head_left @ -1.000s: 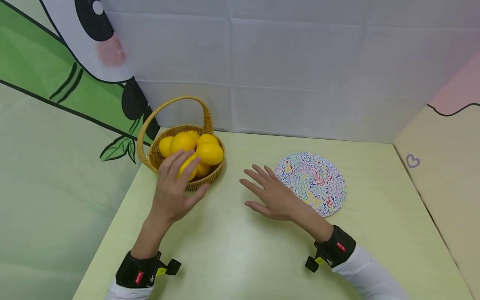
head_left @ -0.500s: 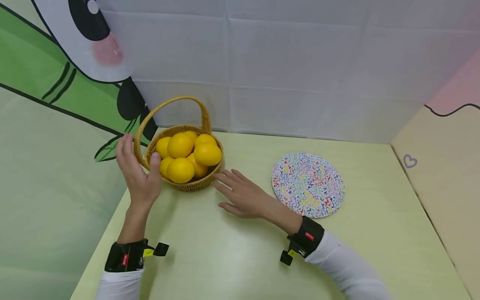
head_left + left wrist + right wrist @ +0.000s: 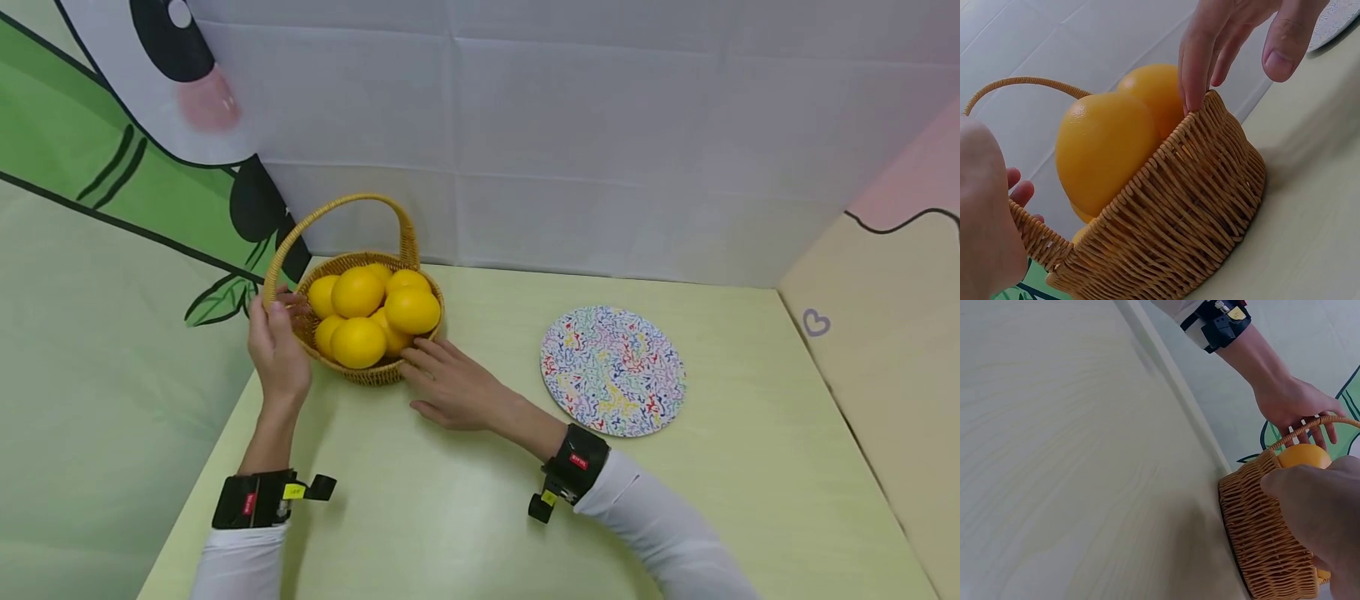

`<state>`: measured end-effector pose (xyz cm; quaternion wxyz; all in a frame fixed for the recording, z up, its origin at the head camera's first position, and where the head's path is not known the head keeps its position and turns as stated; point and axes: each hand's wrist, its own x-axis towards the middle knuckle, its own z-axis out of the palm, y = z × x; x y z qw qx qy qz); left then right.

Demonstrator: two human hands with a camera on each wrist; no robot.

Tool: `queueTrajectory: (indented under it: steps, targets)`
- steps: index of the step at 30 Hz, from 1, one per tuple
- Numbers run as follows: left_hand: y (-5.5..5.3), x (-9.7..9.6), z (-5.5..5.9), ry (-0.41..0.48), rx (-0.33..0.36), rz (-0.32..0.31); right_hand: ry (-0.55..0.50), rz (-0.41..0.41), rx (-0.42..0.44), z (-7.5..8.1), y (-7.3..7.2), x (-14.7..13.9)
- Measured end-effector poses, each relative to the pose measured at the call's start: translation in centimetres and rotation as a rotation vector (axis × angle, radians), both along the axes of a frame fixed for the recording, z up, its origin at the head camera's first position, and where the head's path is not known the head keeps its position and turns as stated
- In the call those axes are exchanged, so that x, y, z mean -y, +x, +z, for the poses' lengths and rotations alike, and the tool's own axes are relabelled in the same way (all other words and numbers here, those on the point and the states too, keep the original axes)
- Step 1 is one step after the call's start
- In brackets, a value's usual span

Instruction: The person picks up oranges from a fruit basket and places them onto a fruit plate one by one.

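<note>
A wicker basket [image 3: 378, 377] stands at the back left of the table, heaped with several yellow-orange oranges [image 3: 358, 342]. My left hand [image 3: 283, 358] holds the left foot of its arched handle [image 3: 405, 237]. The fingertips come through to the inner side of the handle, as the left wrist view also shows. My right hand [image 3: 461, 390] lies at the basket's front right, palm down. Its straight fingers touch the wicker rim [image 3: 1200, 112], while the thumb [image 3: 1285, 47] stays off the outer wall.
A round board [image 3: 613, 371] with a colourful squiggle pattern lies right of the basket on the pale table [image 3: 450, 517]. A grey-white cloth wall [image 3: 585, 150] rises behind. Printed green cloth [image 3: 90, 375] hangs at the left, past the table's edge.
My left hand has moved left, away from over the oranges, and taken hold of the handle. My right hand has slid left from beside the board to the basket's rim.
</note>
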<state>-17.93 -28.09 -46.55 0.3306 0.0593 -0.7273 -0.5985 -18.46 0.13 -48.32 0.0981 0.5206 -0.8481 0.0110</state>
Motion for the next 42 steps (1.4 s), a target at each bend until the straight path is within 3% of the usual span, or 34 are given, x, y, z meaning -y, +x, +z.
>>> queueTrajectory:
  steps: [6, 12, 18, 29, 42]
  targets:
    - [-0.5, 0.2, 0.0, 0.117, -0.064, -0.026, -0.069, 0.022, -0.066, -0.4, -0.2, 0.3]
    - [-0.6, -0.4, -0.4, 0.234, -0.159, -0.11, -0.156, 0.021, -0.138, -1.2, -0.7, -0.1]
    - [-0.3, -1.5, -0.8, 0.2, -0.192, -0.16, -0.228, -0.004, -0.187, -1.6, -1.0, -0.8]
    - [0.2, -3.5, -0.8, 0.255, -0.134, -0.216, -0.275, -0.057, -0.192, -2.2, -0.6, -2.4]
    - [0.1, -6.4, -1.6, 0.251, -0.176, -0.247, -0.363, -0.134, -0.19, -2.8, 1.9, -4.7]
